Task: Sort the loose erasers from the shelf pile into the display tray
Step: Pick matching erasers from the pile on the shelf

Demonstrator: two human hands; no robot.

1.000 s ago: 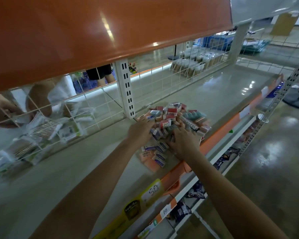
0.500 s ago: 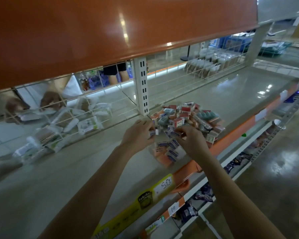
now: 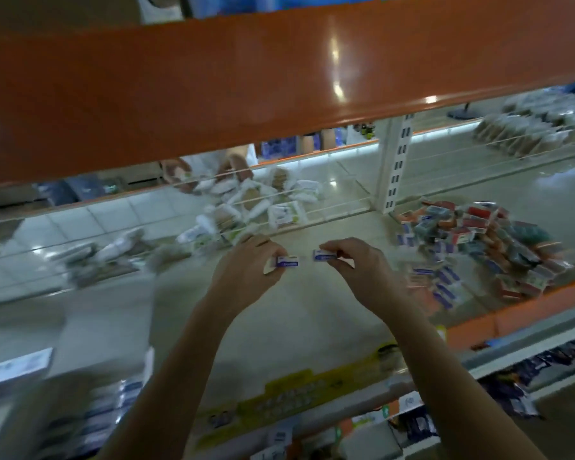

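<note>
Clearly mid-carry: left hand [image 3: 246,273] pinching one eraser [image 3: 287,261], right hand [image 3: 362,270] pinching another eraser [image 3: 324,255], both lifted above the shelf [image 3: 296,313]. Pile [image 3: 478,247] lying at three o'clock of the hands. No display tray plainly in view; next, probably finding it and setting both down.

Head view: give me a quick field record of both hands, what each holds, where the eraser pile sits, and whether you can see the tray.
left hand: pinches a small white eraser with a blue printed sleeve
right hand: pinches a second white-and-blue sleeved eraser
held erasers: side by side, apart, above the pale grey shelf board
loose pile of mixed red, blue and teal boxed erasers: on the shelf, to the right of both hands
display tray: not identifiable in this blurred view
</note>
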